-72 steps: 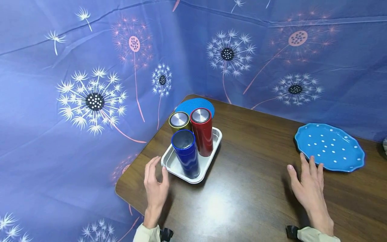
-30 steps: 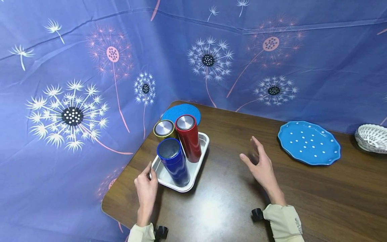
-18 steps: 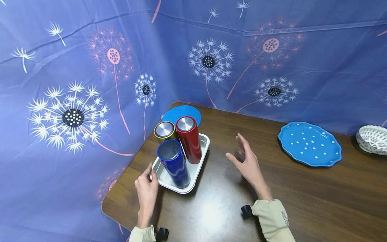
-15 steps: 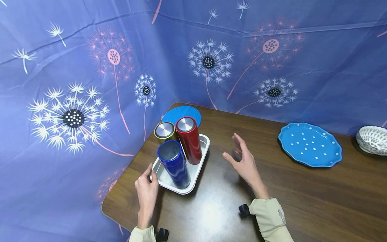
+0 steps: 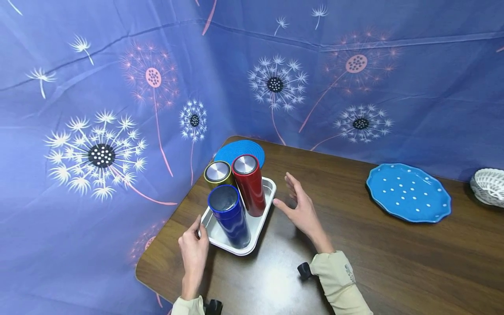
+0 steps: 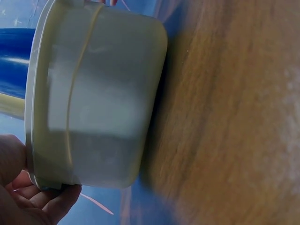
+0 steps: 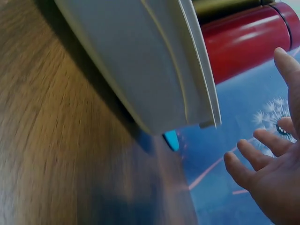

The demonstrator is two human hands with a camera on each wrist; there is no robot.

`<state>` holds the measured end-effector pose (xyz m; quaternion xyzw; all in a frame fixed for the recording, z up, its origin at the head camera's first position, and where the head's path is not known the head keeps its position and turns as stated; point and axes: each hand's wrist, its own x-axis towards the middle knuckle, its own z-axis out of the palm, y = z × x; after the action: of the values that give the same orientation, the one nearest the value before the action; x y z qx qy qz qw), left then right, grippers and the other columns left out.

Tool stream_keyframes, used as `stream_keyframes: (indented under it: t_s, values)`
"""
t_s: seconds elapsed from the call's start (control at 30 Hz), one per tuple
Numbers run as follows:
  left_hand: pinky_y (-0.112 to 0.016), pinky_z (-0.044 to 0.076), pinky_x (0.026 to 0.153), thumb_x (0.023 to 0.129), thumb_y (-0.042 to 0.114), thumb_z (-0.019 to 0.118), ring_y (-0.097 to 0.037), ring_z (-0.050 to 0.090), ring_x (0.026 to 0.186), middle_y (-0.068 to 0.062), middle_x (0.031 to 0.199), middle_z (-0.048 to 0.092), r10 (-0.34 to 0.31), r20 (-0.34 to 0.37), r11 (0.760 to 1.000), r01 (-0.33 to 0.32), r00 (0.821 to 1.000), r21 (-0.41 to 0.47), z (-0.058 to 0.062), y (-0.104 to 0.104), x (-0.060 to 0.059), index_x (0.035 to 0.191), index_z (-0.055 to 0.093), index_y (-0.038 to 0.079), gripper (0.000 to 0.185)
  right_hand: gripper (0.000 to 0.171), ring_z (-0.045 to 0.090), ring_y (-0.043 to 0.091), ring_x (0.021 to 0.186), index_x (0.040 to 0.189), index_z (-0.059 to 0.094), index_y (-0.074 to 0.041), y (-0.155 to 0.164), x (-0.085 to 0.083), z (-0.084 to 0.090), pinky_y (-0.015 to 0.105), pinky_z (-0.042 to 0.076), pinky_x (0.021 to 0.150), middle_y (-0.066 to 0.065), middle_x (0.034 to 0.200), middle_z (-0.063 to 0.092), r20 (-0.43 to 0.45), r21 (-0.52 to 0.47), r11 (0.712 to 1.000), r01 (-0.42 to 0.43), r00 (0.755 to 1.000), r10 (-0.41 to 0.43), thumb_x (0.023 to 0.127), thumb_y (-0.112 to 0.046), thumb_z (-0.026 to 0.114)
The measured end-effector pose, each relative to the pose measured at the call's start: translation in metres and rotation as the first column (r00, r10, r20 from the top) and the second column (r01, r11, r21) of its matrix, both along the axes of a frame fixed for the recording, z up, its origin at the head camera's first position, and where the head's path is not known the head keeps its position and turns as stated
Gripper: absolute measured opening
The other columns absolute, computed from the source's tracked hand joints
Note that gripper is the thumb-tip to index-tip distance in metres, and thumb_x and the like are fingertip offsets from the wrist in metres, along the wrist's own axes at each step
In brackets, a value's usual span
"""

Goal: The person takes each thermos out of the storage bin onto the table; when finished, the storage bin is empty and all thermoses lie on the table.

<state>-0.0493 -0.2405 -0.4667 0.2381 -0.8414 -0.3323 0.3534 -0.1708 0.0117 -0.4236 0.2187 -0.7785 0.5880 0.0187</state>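
A white rectangular tub (image 5: 256, 227) stands on the table, holding three upright thermos bottles. The blue thermos (image 5: 232, 223) is in front, its round top dark. Behind it are a red thermos (image 5: 252, 192) and a yellow-green thermos (image 5: 212, 177), both with silvery tops; the yellow-green one is partly hidden. My left hand (image 5: 194, 245) grips the tub's rim at the near left corner, thumb above and fingers curled beneath in the left wrist view. My right hand (image 5: 301, 210) hovers just right of the tub, fingers spread, apart from the rim (image 7: 206, 79) in the right wrist view.
A round blue woven mat (image 5: 252, 149) lies at the table's back corner behind the tub. To the right are a blue polka-dot plate (image 5: 409, 192) and a white openwork basket (image 5: 488, 187). A dandelion-patterned blue cloth (image 5: 315, 109) hangs behind the wooden table (image 5: 354, 245).
My right hand has travelled left from beside the polka-dot plate to near the tub. My left hand has closed on the tub's rim. The tub and bottles stay on the table.
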Motion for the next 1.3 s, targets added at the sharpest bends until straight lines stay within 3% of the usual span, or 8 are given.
stream_keyframes:
  t_s: [0.1,0.17,0.3,0.43,0.57,0.77,1.13,1.3]
  values:
    - [-0.050,0.045,0.064,0.085,-0.003,0.060,-0.026,0.051,0.062,-0.016,0.058,0.064,0.001,0.001,1.000,-0.001,1.000,-0.005,0.000,0.000,0.000,0.111,0.072,-0.002,0.029,0.078,0.040,0.040,0.134,0.150,0.032,-0.002,-0.009,0.007,0.018,0.056,0.037,0.103,0.024,0.148,0.042,0.016,-0.005,1.000,-0.025,1.000,0.025,0.085,-0.010,0.074]
    - [-0.050,0.045,0.063,0.084,-0.003,0.060,-0.026,0.050,0.061,-0.013,0.053,0.060,0.001,0.003,1.000,-0.001,1.000,-0.007,-0.001,0.000,0.000,0.111,0.072,-0.002,0.029,0.078,0.040,0.039,0.135,0.150,0.032,-0.003,-0.013,0.006,0.020,0.054,0.037,0.105,0.023,0.149,0.042,0.029,-0.010,0.999,-0.037,0.999,0.037,0.085,-0.011,0.074]
    - [-0.051,0.046,0.066,0.084,-0.002,0.060,-0.029,0.058,0.064,-0.019,0.065,0.068,0.003,-0.001,1.000,-0.003,1.000,-0.022,-0.001,-0.001,0.000,0.110,0.072,-0.002,0.029,0.079,0.039,0.038,0.136,0.150,0.031,-0.002,-0.022,0.003,0.021,0.052,0.037,0.106,0.023,0.148,0.042,0.038,-0.018,0.998,-0.065,0.997,0.065,0.085,-0.011,0.075]
    - [-0.052,0.047,0.067,0.085,-0.002,0.061,-0.030,0.062,0.068,-0.023,0.080,0.071,0.000,-0.002,1.000,0.000,1.000,-0.026,-0.001,-0.001,-0.001,0.110,0.072,-0.003,0.028,0.082,0.038,0.037,0.138,0.151,0.031,-0.006,-0.032,-0.006,0.009,0.052,0.034,0.108,0.022,0.149,0.041,0.039,-0.031,0.996,-0.082,0.996,0.084,0.083,-0.013,0.077]
    - [-0.051,0.047,0.066,0.085,-0.003,0.060,-0.027,0.057,0.065,-0.022,0.072,0.070,-0.003,0.003,1.000,0.003,1.000,-0.023,0.000,0.001,0.000,0.110,0.072,-0.004,0.028,0.086,0.039,0.032,0.138,0.152,0.032,-0.018,-0.042,-0.018,-0.010,0.051,0.033,0.109,0.015,0.149,0.044,0.022,-0.041,0.996,-0.085,0.996,0.085,0.081,-0.020,0.080]
    - [-0.051,0.046,0.065,0.085,-0.003,0.060,-0.026,0.056,0.064,-0.021,0.069,0.069,0.001,0.014,1.000,-0.001,1.000,-0.021,0.001,0.002,0.000,0.110,0.072,-0.004,0.028,0.088,0.050,0.027,0.128,0.150,0.035,-0.024,-0.056,-0.020,-0.012,0.051,0.040,0.103,0.008,0.140,0.053,-0.029,-0.048,0.993,-0.110,0.994,0.109,0.076,-0.025,0.084]
    - [-0.050,0.047,0.066,0.084,-0.003,0.061,-0.026,0.055,0.064,-0.021,0.069,0.069,0.003,0.013,1.000,-0.003,1.000,-0.014,0.001,0.003,0.001,0.111,0.072,-0.003,0.029,0.081,0.057,0.029,0.116,0.143,0.044,-0.016,-0.070,-0.021,-0.012,0.048,0.048,0.094,0.010,0.132,0.059,-0.060,-0.066,0.997,-0.050,0.997,0.046,0.074,-0.018,0.086]
    - [-0.052,0.048,0.068,0.084,-0.003,0.061,-0.031,0.063,0.070,-0.024,0.082,0.071,0.003,0.017,1.000,-0.002,1.000,-0.007,0.003,0.002,0.001,0.111,0.072,-0.003,0.029,0.078,0.059,0.029,0.112,0.140,0.046,-0.014,-0.071,-0.021,-0.010,0.047,0.048,0.094,0.010,0.128,0.061,-0.073,-0.059,0.998,-0.032,0.997,0.027,0.073,-0.021,0.086]
